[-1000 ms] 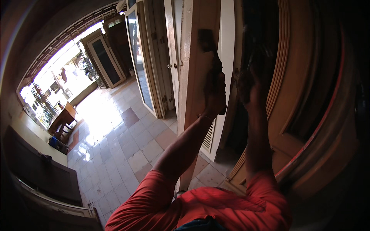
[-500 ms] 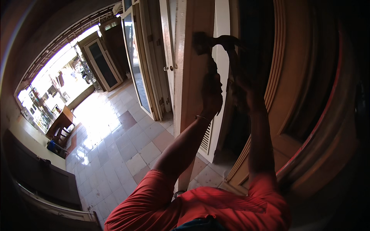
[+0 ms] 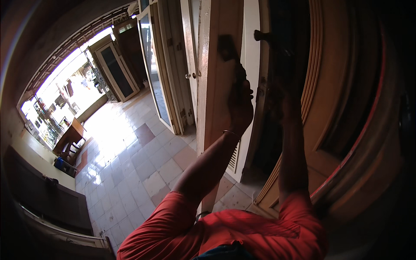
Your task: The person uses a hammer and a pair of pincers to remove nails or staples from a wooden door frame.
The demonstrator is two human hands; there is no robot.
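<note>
Raised in front of me, my left hand point(image 3: 241, 104) is closed around a dark tool point(image 3: 237, 71) held against the pale wooden post or door edge point(image 3: 212, 86). Shadow and blur hide what kind of tool it is. At its upper end a squarish dark shape point(image 3: 226, 47) shows against the wood; I cannot tell if this is part of the tool. Just to the right, my right hand point(image 3: 279, 97) grips a claw hammer point(image 3: 263, 36). The hammer's head is apart from the left hand's tool, and its handle is mostly lost in the dark.
A white louvred panel point(image 3: 249, 56) stands right behind my hands. To the right is a brown panelled wooden door point(image 3: 329, 86). Glazed doors point(image 3: 154, 73) stand open at left, over a tiled floor point(image 3: 143, 160). A wooden desk point(image 3: 69, 136) sits near the bright opening.
The hammer has swung to the right, away from the dark tool, with my right hand. My left hand keeps its hold, shifted only slightly.
</note>
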